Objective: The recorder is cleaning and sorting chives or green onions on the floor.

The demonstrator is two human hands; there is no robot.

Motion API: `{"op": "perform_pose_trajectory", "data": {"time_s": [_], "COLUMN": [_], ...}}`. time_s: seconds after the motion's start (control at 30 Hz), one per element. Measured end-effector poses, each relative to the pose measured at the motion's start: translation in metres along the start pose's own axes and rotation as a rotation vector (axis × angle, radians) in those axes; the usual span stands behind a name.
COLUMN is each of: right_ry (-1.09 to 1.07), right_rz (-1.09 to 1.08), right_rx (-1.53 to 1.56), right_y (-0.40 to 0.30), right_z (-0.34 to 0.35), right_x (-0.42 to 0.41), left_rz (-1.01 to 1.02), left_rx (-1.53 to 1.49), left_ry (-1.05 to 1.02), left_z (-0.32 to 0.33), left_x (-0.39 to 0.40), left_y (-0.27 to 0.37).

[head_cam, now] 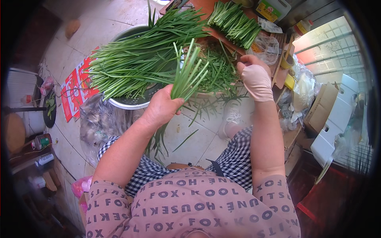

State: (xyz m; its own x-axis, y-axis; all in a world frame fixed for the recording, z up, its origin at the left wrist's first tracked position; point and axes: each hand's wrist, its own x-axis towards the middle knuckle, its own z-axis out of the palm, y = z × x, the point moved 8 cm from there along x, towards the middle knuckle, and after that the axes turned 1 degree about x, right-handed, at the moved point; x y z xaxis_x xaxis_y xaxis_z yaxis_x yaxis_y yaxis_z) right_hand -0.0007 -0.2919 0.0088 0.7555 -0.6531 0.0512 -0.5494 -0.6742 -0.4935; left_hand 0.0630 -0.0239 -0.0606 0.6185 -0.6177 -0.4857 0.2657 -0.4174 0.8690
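Note:
My left hand (163, 104) is closed around a small bunch of garlic chives (189, 68), their pale stem ends fanned upward and the leaves hanging below my fist. My right hand (254, 71), in a beige wrist-and-thumb support (258, 81), hovers at the right edge of a heap of chive trimmings (218, 68). Its fingers are curled; whether they pinch a strand is hard to see. A large pile of chives (131, 62) lies across a metal colander (131, 104) beyond my left hand. Neatly aligned chives (235, 23) rest on an orange-brown board (205, 9) at the upper right.
Loose leaves (186, 139) lie on the tiled floor (196, 148) between my legs. A clear plastic bag (102, 119) and red printed sheets (73, 89) are left of the colander. To the right stand a cardboard box (321, 104), a white plastic stool (335, 119) and bagged items (303, 83).

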Motion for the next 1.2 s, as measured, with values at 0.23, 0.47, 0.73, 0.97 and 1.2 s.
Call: {"op": "perform_pose_trajectory", "data": {"time_s": [0.23,0.47,0.73,0.97,1.2], "right_ry": [-0.078,-0.126,-0.094,-0.001,0.139], "right_rz": [-0.222,-0.403,-0.438,-0.425,-0.358], "right_rx": [0.374,0.210,0.134,0.141,0.181], "right_y": [-0.049,-0.075,-0.071,-0.064,-0.041], "right_z": [0.009,0.025,0.027,0.014,-0.006], "right_x": [-0.021,-0.042,-0.041,-0.031,-0.014], "left_rz": [0.360,0.276,0.300,0.302,0.327], "left_rx": [0.604,0.722,0.825,0.826,0.821], "left_ry": [0.095,0.046,0.074,0.035,-0.002], "left_z": [0.009,0.025,0.030,0.033,0.035], "left_x": [-0.010,-0.016,-0.022,-0.024,-0.028], "left_y": [0.019,0.015,0.019,0.016,0.016]}}
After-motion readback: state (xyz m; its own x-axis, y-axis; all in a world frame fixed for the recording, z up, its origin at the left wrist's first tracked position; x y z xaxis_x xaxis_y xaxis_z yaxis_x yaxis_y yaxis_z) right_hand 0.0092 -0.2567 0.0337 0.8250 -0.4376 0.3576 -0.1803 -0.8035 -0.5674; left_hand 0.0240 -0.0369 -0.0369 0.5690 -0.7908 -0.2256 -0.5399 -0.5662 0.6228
